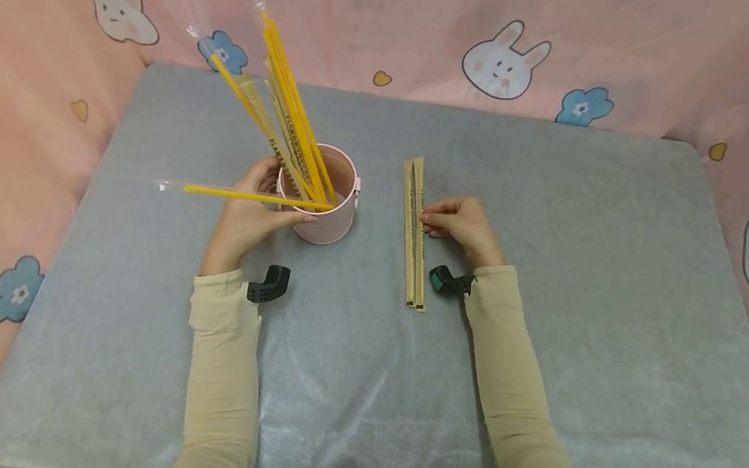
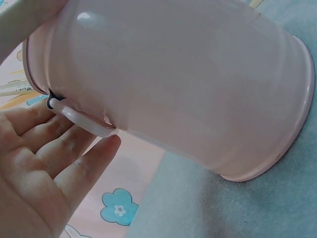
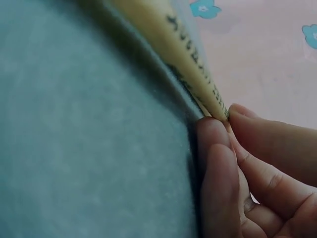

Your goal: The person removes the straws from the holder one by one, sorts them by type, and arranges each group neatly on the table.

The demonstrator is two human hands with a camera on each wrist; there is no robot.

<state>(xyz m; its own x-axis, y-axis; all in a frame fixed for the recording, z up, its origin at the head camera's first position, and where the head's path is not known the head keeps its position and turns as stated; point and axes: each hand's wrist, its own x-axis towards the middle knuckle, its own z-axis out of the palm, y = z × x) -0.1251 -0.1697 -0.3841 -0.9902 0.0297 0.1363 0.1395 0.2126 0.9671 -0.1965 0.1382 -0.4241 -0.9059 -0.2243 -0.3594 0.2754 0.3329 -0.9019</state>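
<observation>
A pink bucket [image 1: 324, 230] stands upright left of the table's middle, and my left hand [image 1: 240, 221] grips it around its left side. The thumb lies across the near rim; in the left wrist view the other fingers [image 2: 81, 171] reach the bucket's handle. Several yellow straws [image 1: 292, 100] in clear sleeves and several paper-wrapped straws [image 1: 270, 124] lean left out of the bucket. One yellow straw [image 1: 237, 194] lies nearly flat over its rim. Two paper-wrapped straws [image 1: 408, 229] lie side by side to the right. My right hand [image 1: 465, 225] pinches the edge of the right-hand wrapped straw [image 3: 193, 59].
A grey cloth [image 1: 607, 321] covers the table. Pink curtains [image 1: 399, 28] printed with rabbits and blue flowers stand behind and at both sides. Black wrist devices [image 1: 270, 284] sit at both sleeve cuffs.
</observation>
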